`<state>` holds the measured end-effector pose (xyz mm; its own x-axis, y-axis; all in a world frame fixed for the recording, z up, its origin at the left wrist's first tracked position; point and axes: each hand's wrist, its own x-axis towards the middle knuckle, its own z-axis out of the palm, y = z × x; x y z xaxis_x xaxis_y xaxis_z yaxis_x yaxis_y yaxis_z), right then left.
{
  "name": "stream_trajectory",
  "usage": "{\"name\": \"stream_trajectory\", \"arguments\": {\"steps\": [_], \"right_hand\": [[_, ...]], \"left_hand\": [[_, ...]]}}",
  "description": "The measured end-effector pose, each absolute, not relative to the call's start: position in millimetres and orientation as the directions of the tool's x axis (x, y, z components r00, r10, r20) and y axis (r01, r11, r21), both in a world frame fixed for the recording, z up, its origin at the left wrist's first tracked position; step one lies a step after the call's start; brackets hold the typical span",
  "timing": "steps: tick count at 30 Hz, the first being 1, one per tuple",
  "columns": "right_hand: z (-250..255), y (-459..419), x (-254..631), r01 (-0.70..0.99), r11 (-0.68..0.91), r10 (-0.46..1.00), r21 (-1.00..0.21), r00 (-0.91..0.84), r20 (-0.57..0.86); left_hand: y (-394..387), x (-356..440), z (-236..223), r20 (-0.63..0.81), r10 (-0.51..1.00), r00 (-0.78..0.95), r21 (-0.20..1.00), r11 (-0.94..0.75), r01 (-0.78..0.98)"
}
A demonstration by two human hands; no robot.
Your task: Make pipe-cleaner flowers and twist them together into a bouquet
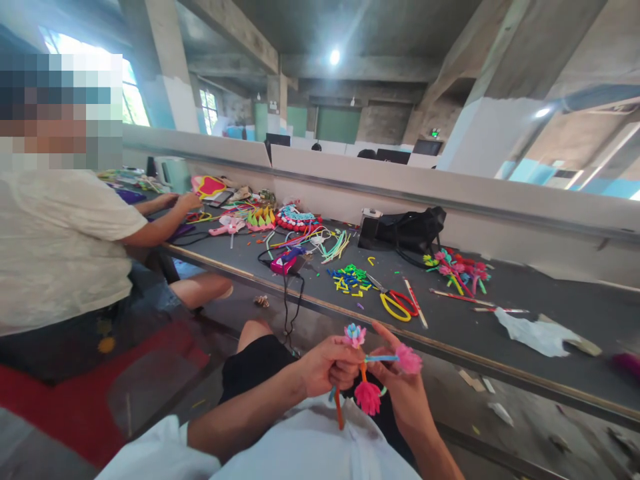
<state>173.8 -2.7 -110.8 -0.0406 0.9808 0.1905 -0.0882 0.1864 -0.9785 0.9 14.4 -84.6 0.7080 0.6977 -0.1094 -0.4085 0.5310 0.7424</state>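
Observation:
A small bunch of craft flowers with fuzzy, pipe-cleaner-like stems is held above my lap. My left hand [330, 365] is closed around the gathered stems, and an orange stem end [341, 410] pokes out below it. A pink flower with a blue middle [355, 335] rises above that fist. My right hand [404, 390] has its thumb and fingers about the blue stem [383, 358], the index finger stretched upward. This stem leads to a pink flower [409, 360] in front of the palm. Between both hands hangs a deep pink flower [369, 397].
On the dark table [310, 283] lie scissors [397, 305], cut green, blue and yellow pieces [353, 279], a magenta device with a cord [287, 262], more craft flowers [460, 270], a black bag [413, 230] and white paper [535, 332]. A co-worker [65, 233] sits at left.

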Motion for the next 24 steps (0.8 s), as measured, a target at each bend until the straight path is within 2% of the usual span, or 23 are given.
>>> {"name": "stream_trajectory", "arguments": {"steps": [3,5,7,10,13,18,24], "right_hand": [[-107.9,-0.8,180.1,-0.135,0.123,0.984,-0.983,-0.109,0.138],[-107.1,2.6,185.6,-0.098,0.160,0.976,-0.982,-0.136,0.172],[-105.1,8.5,191.7,-0.062,0.273,0.943,-0.960,-0.179,0.280],[-95.5,21.5,199.4,-0.037,0.507,0.818,-0.861,-0.294,0.494],[-76.8,35.1,203.1,0.028,0.675,0.669,-0.737,-0.445,0.596],[-44.0,44.7,202.1,0.129,0.837,0.486,-0.532,-0.623,0.613],[-28.5,42.5,202.6,0.176,0.918,0.359,-0.354,-0.750,0.556]], "left_hand": [[13.4,3.7,-78.3,-0.144,0.654,0.743,0.767,0.548,-0.333],[13.7,4.3,-74.0,-0.178,0.618,0.766,0.783,0.560,-0.271],[14.9,4.1,-70.6,-0.206,0.575,0.792,0.797,0.568,-0.205],[18.4,2.5,-67.9,-0.212,0.544,0.812,0.811,0.561,-0.164],[22.4,-0.4,-67.3,-0.208,0.535,0.819,0.819,0.553,-0.153],[24.1,-5.1,-66.2,-0.281,0.537,0.796,0.835,0.545,-0.074],[21.4,-7.0,-69.0,-0.298,0.545,0.784,0.855,0.517,-0.034]]}}
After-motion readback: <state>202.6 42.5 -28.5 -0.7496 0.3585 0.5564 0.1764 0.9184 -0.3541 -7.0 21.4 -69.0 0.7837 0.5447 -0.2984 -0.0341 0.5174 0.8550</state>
